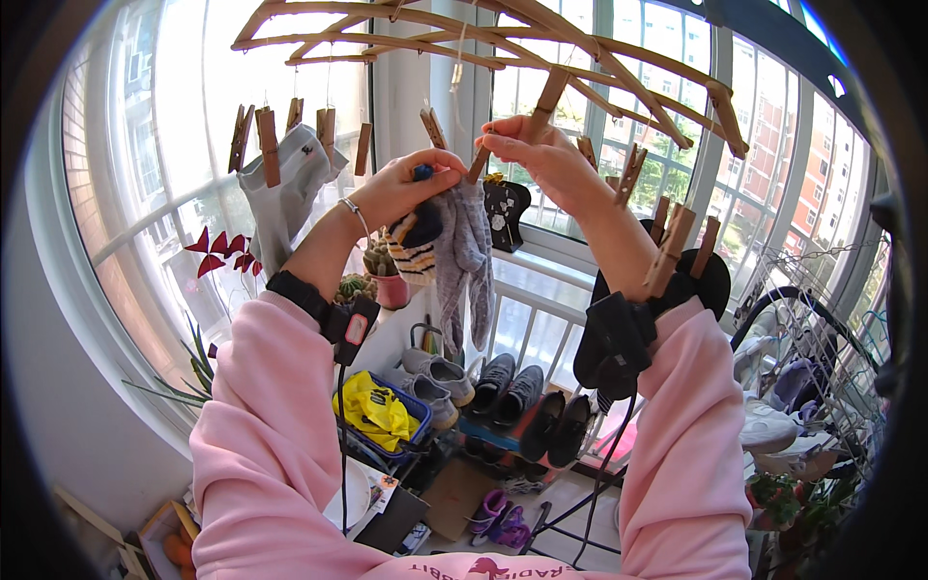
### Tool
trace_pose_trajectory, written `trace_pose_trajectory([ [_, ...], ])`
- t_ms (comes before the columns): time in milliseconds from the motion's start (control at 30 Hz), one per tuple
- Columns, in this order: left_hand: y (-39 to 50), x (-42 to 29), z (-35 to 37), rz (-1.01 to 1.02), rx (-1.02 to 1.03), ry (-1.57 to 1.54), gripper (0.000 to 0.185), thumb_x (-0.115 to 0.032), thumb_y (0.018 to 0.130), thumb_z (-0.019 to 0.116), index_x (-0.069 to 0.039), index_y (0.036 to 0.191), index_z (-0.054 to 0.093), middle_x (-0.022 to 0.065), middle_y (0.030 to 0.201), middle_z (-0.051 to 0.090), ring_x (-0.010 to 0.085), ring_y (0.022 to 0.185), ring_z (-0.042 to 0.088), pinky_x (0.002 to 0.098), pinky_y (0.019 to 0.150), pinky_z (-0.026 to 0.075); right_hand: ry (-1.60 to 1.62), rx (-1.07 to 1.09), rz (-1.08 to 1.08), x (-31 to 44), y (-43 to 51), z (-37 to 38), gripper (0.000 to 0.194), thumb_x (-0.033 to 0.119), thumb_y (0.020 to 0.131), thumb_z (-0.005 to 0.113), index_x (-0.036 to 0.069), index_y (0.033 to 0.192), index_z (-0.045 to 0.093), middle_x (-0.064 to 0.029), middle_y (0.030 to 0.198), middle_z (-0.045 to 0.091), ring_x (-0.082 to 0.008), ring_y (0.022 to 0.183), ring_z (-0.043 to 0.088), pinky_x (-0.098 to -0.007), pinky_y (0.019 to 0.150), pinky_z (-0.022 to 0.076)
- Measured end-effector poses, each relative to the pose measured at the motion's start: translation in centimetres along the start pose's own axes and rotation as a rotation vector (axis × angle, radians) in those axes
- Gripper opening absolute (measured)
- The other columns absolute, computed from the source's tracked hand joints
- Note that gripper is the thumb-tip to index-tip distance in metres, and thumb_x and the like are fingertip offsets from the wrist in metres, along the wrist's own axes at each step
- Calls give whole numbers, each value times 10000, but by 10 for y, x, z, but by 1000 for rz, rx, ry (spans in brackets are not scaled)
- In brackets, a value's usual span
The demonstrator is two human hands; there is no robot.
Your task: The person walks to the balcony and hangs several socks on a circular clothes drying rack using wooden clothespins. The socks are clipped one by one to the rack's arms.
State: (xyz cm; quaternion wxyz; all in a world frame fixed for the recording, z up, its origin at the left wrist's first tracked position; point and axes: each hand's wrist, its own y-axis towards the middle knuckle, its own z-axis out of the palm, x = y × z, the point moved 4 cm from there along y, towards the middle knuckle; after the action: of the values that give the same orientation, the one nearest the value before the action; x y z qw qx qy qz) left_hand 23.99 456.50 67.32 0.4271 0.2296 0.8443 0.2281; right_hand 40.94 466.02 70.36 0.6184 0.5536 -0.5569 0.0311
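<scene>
My right hand grips a wooden clothespin by its upper end. Just below the pin hangs a pair of grey knit socks, and the fingertips of my left hand pinch their top edge. Whether the pin's jaws have closed on the cloth is hard to tell. Behind my left hand is a striped sock with a dark blue part; a bit of blue shows between my fingers. To the left, a light grey sock hangs from wooden clothespins.
Overhead is a wooden hanging rack, with more clothespins dangling near my right forearm. Potted cacti stand behind my left hand. Below are shoes and a blue basket holding a yellow bag. A wire rack stands right.
</scene>
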Motion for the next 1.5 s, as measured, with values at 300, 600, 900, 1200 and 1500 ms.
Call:
trace_pose_trajectory([
  [300,-5,-19,4,-20,-56,-120,251,-280,933,586,-94,1098,622,-35,1072,596,64,1026,512,227,939,392,-21,82,43,9,-11,-1,302,209,818,737,36,1042,629,-50,979,657,-120,985,591,-248,877,443],
  [600,-34,-8,13,-154,-303,-374,347,-192,888,651,-86,1214,600,15,1074,616,62,954,555,208,834,450,-286,-52,49,13,-36,3,591,303,864,675,23,1332,447,-113,1211,585,-183,1066,576,-293,924,451],
  [900,-88,-22,48,-136,-274,-569,428,-184,881,663,-44,1263,530,37,1077,609,81,980,557,221,858,453,-626,-155,-288,25,-124,76,457,242,861,669,64,1258,530,-91,1098,632,-188,937,604,-319,798,490],
  [1200,-121,-38,50,-291,-34,-466,378,-87,839,674,-21,1200,579,53,1023,631,81,858,595,221,759,484,263,16,333,5,-148,71,177,196,893,644,61,988,580,30,884,621,-35,834,579,-201,730,461],
  [1500,-133,-62,65,178,-66,-17,383,-47,776,732,-110,1143,645,35,1179,560,55,774,537,209,669,467,803,-8,455,5,-164,76,177,52,932,503,80,1106,522,-42,1003,624,-114,886,634,-252,760,532],
])
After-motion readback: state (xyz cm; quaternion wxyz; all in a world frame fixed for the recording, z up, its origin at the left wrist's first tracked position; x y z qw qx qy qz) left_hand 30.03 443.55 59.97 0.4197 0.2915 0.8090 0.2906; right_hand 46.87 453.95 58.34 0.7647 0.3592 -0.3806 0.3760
